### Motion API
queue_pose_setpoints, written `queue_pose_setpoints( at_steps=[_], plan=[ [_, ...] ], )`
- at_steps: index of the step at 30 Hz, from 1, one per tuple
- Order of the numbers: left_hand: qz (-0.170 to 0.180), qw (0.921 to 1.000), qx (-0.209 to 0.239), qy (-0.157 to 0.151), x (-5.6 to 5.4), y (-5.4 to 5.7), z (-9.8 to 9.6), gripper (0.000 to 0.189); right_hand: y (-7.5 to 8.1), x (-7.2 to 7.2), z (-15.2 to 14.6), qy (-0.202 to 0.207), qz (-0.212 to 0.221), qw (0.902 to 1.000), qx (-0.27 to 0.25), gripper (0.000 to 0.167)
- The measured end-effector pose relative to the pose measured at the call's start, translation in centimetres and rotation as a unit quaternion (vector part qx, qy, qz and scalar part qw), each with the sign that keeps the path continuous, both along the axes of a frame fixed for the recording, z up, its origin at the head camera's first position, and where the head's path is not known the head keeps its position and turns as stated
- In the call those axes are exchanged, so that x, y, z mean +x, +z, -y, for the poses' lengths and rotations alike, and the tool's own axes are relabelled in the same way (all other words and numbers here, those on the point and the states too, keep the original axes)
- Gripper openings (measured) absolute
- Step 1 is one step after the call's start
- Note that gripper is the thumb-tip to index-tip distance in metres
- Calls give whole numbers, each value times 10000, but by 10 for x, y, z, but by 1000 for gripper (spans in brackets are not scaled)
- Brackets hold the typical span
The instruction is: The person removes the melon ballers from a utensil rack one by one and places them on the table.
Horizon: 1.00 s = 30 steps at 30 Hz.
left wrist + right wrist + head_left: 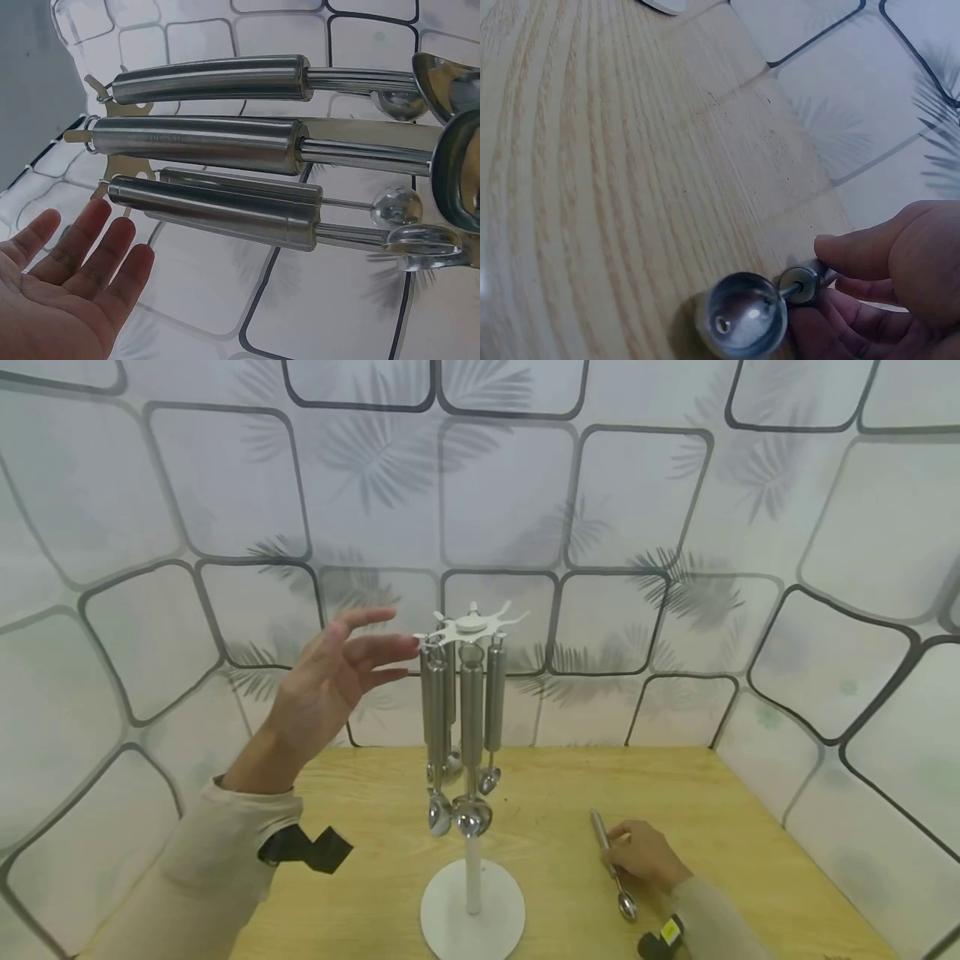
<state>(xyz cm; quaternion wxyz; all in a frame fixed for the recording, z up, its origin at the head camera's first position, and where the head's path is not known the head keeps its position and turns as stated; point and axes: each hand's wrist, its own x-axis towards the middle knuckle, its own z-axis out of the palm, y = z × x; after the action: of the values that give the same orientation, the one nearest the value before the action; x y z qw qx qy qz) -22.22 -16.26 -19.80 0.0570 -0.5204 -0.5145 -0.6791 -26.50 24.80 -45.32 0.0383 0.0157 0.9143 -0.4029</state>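
A white stand (473,881) with a hooked top (471,625) holds several hanging steel scoops with thick handles (471,714). My left hand (318,693) is raised at the left of the hooked top, fingers extended. In the left wrist view, its fingertips (97,210) come close to a hook and a handle's upper end; whether they touch, I cannot tell. Low on the right, my right hand (643,853) pinches the handle of a steel melon baller (627,906) between thumb and fingers. A small hole shows in its round bowl (746,315), just over the tabletop.
The stand's round white base (442,914) rests on a wood-grain table (555,860). Patterned fabric walls (502,502) enclose the table at the back and both sides. Dark wrist straps (307,847) show on the sleeves.
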Motion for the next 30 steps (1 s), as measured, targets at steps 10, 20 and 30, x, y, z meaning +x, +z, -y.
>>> queue_pose_setpoints(
  at_steps=[10,20,30],
  plan=[
    [-27,10000,-40,-74,1,1,0,38,21,-3,-3,-80,185,9917,-1270,38],
    [41,9999,-51,95,5,-3,-2,37,66,-1,16,858,-143,9737,-2108,47],
    [5,9996,-34,270,4,1,-5,37,114,6,46,1530,-600,9565,-2410,49]
  ],
)
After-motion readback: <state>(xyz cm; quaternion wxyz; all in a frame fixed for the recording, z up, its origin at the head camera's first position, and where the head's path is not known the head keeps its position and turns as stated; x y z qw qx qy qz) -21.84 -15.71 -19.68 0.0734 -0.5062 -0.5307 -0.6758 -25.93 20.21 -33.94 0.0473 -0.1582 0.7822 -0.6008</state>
